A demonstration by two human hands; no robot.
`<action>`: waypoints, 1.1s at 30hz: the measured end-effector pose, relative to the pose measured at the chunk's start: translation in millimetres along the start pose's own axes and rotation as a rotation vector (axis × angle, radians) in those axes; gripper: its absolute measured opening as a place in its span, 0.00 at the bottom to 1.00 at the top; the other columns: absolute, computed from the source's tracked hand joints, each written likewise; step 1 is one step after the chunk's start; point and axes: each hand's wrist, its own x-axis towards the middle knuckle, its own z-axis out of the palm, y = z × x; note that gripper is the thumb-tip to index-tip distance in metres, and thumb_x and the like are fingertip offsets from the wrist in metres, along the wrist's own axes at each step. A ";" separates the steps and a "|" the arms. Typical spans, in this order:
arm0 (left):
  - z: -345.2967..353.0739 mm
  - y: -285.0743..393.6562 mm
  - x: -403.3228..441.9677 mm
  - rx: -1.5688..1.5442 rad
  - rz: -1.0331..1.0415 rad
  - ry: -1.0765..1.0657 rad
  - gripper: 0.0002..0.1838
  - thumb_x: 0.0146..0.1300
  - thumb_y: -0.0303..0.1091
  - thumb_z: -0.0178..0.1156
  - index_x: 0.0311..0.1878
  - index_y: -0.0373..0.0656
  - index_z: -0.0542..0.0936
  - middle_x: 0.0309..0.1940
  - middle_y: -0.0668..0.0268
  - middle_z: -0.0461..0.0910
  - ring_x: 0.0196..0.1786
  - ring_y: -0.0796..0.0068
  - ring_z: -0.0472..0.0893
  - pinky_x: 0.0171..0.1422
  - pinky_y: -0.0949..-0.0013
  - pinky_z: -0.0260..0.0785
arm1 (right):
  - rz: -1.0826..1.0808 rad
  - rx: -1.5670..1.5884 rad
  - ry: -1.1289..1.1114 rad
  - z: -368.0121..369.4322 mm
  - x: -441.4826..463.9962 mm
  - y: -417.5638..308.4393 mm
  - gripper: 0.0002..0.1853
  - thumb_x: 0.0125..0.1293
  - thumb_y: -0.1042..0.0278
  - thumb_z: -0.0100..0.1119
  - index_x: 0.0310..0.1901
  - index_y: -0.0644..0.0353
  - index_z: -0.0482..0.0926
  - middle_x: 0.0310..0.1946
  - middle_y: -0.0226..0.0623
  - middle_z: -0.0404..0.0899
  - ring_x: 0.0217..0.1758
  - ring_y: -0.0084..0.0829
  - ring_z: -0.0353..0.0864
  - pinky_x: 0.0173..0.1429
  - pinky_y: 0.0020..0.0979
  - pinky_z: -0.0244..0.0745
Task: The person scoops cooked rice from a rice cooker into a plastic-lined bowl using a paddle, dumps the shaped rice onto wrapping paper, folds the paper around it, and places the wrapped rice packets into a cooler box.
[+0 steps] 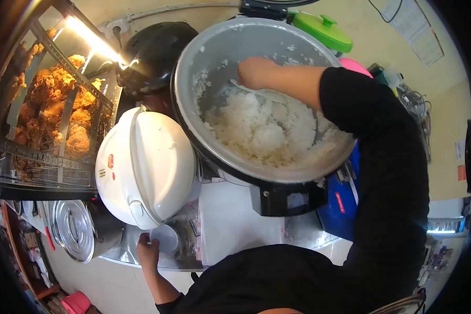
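The largest item noted is an open rice pot (212,55), tilted in view; it is judged heavy and best left seated, with any hold taken at the black front bracket (290,203). Beside it, a white lidded cooker (167,152) is observed. Inside the pot, a mound of cooked rice (267,131) is found heaped toward the near side, with grains stuck to the wall; it is assessed as soft, moist and clinging, easily crushed if pressed. Over the rice, the right hand (254,72) is seen curled about a pale paddle (272,96), its fingers partly hidden; the paddle is judged light and fairly stiff, best held by its handle. Well apart, beyond the white cooker's near edge, a small translucent bowl (166,239) is pinched at its side by the left hand (147,251); it is judged light, thin-walled and possibly slippery, best gripped at the rim. Whether it is supported by the counter (186,251) cannot be told.
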 end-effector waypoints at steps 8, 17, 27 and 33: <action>-13.0 41.2 -19.5 -0.482 -0.249 -0.367 0.16 0.49 0.20 0.53 0.44 0.35 0.73 0.34 0.64 0.75 0.37 0.74 0.74 0.41 0.72 0.66 | 0.200 0.048 -0.078 45.6 58.4 -11.5 0.15 0.57 0.60 0.62 0.41 0.62 0.84 0.38 0.45 0.84 0.44 0.42 0.84 0.47 0.40 0.79; 8.2 60.0 -24.5 -0.849 -0.408 -0.692 0.39 0.37 0.45 0.65 0.56 0.32 0.73 0.45 0.55 0.78 0.44 0.63 0.80 0.48 0.68 0.73 | 0.058 -0.668 -0.794 -33.6 13.2 18.2 0.15 0.52 0.62 0.68 0.41 0.57 0.85 0.31 0.37 0.85 0.38 0.33 0.84 0.40 0.34 0.78; 9.8 88.7 -43.5 -1.405 -0.475 -0.612 0.35 0.44 0.53 0.59 0.53 0.37 0.72 0.46 0.50 0.78 0.45 0.53 0.81 0.46 0.57 0.76 | -0.523 -0.198 -0.011 -114.3 -45.3 -1.5 0.10 0.60 0.68 0.57 0.40 0.59 0.85 0.33 0.48 0.84 0.35 0.40 0.84 0.43 0.41 0.77; 20.3 51.4 -45.0 -1.517 -0.292 -0.488 0.42 0.54 0.64 0.52 0.65 0.44 0.66 0.56 0.48 0.73 0.56 0.46 0.75 0.50 0.43 0.74 | -0.567 -0.479 0.147 -24.5 7.9 -25.9 0.11 0.54 0.69 0.60 0.37 0.41 0.85 0.35 0.24 0.84 0.47 0.30 0.81 0.50 0.39 0.67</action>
